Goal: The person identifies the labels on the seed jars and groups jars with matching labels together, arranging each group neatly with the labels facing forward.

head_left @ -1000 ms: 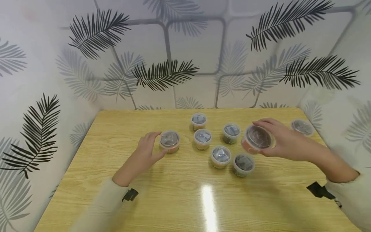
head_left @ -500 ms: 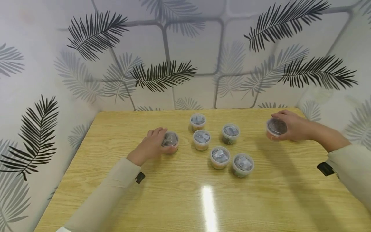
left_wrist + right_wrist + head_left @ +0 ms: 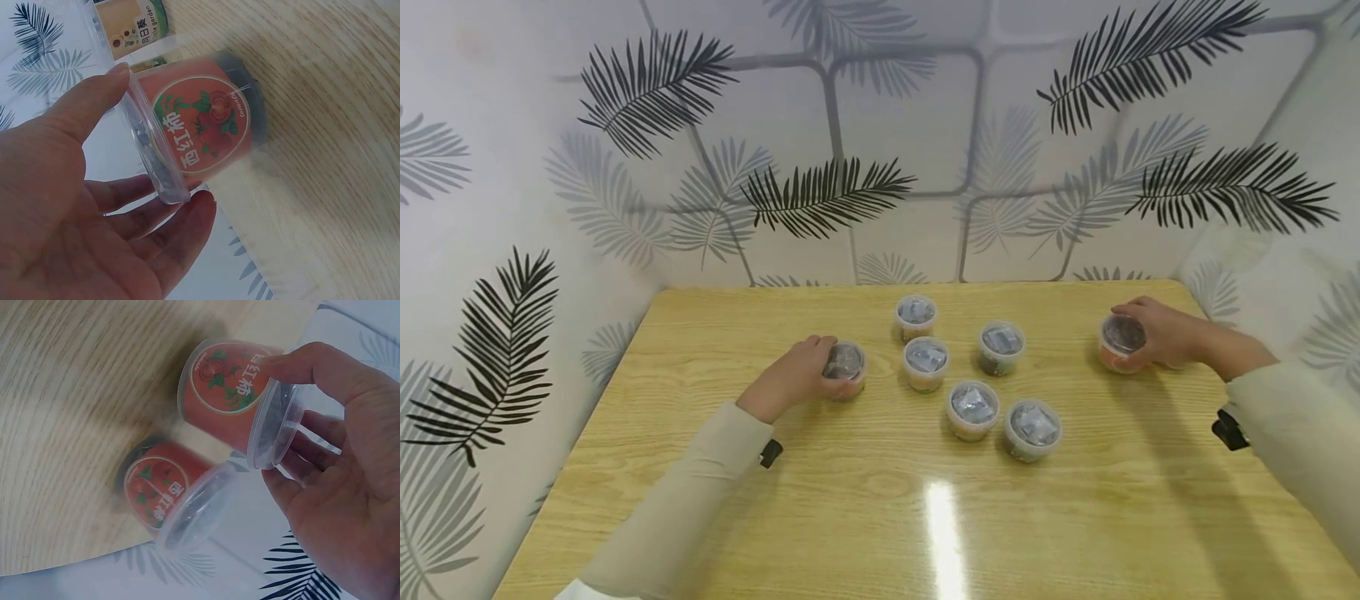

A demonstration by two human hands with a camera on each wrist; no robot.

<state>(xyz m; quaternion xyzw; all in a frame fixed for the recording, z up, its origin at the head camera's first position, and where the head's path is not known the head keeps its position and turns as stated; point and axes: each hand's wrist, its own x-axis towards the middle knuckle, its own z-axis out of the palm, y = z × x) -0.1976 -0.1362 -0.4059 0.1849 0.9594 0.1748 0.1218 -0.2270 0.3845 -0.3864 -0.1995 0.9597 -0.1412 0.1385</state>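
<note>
My left hand (image 3: 793, 379) grips a lidded clear plastic tub (image 3: 848, 372) at the left of the group. The left wrist view shows its red tomato label (image 3: 203, 128), with thumb and fingers at the lid rim. On the right side of the table, my right hand (image 3: 1168, 337) holds another tomato-labelled tub (image 3: 228, 387) by its lid end. Close beside that one, in the right wrist view, stands a second tomato tub (image 3: 159, 487). In the head view my right hand and wrist mostly hide it.
Several more lidded tubs stand mid-table: one at the back (image 3: 915, 315), one in the centre (image 3: 925, 360), a dark-bottomed one (image 3: 1001, 343) and two nearer ones (image 3: 972, 407), (image 3: 1032, 427). A leaf-patterned wall lies behind the wooden table (image 3: 865, 517).
My right hand has carried its tomato tub from mid-table rightward and lowered it beside the other tomato tub. My left hand has closed in around its tub, which stays in place.
</note>
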